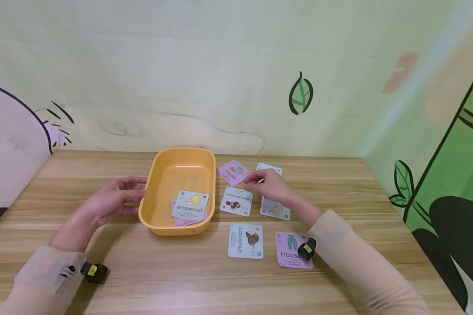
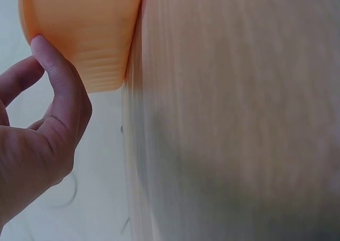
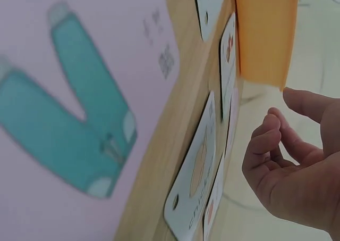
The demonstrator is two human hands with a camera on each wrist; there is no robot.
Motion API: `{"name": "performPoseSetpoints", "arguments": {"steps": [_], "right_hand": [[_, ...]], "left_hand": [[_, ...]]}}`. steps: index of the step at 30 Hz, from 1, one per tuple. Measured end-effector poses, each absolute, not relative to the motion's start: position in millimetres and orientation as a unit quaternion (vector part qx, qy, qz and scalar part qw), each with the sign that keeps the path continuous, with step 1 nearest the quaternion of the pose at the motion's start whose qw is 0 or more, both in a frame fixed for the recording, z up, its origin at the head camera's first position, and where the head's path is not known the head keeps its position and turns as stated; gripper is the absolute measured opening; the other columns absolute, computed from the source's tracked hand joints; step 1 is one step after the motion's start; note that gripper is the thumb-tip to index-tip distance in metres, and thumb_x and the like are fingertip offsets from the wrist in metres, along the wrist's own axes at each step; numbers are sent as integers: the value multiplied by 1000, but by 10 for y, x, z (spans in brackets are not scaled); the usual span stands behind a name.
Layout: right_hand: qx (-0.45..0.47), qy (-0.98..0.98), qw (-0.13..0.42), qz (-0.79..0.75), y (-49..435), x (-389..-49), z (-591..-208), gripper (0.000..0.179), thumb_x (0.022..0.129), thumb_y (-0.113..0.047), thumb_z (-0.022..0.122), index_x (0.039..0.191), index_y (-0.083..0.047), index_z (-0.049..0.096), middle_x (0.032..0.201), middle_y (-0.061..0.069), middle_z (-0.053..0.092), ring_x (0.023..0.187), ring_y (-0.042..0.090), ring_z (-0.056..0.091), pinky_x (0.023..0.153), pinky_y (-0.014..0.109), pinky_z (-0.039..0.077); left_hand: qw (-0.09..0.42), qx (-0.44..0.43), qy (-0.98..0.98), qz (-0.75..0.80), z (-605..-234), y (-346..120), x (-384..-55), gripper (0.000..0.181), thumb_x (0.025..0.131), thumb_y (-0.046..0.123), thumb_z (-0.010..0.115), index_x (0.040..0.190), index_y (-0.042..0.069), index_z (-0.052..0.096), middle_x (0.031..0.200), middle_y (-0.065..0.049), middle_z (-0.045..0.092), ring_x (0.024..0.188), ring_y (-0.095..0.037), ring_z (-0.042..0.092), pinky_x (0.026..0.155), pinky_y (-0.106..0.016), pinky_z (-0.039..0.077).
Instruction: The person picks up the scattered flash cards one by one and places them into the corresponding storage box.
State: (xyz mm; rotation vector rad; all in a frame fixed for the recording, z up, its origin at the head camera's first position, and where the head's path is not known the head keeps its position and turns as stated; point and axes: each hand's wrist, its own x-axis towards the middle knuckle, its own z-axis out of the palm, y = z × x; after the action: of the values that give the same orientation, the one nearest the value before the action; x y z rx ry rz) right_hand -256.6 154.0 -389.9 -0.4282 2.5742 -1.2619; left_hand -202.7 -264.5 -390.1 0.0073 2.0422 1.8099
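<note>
My left hand [image 1: 116,199] is at the left side of a yellow plastic bin [image 1: 145,214], its fingertips touching the rim. In the left wrist view a digit of the left hand [image 2: 58,102] meets the bin's edge. Inside the bin, a grapefruit card [image 1: 190,205] lies over pink cards [image 1: 187,221]. Above the cards right of the bin is my right hand [image 1: 269,186], fingers loosely bent, with nothing visible in it. Closest to it are a pink socks card [image 1: 233,172], a mangosteen card [image 1: 236,202], a partly covered chicken card [image 1: 275,210] and another blue card [image 1: 269,167].
Nearer the front lie a coconut card [image 1: 246,241] and a pink trousers card [image 1: 289,245], the latter partly covered by the right wrist camera [image 1: 307,249]. A patterned wall cloth [image 1: 236,87] stands behind the wooden table [image 1: 161,271].
</note>
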Motion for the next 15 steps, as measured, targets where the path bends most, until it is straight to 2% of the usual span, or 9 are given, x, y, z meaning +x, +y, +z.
{"name": "performPoseSetpoints", "arguments": {"steps": [15], "right_hand": [[-86, 909, 110, -394, 1898, -2784, -3961, 43, 94, -19, 74, 129, 4, 62, 103, 12, 59, 80, 20, 56, 67, 26, 47]], "left_hand": [[209, 4, 735, 646, -3892, -2655, -2037, 65, 105, 13, 61, 156, -8, 26, 120, -6, 60, 96, -15, 67, 84, -35, 60]]}}
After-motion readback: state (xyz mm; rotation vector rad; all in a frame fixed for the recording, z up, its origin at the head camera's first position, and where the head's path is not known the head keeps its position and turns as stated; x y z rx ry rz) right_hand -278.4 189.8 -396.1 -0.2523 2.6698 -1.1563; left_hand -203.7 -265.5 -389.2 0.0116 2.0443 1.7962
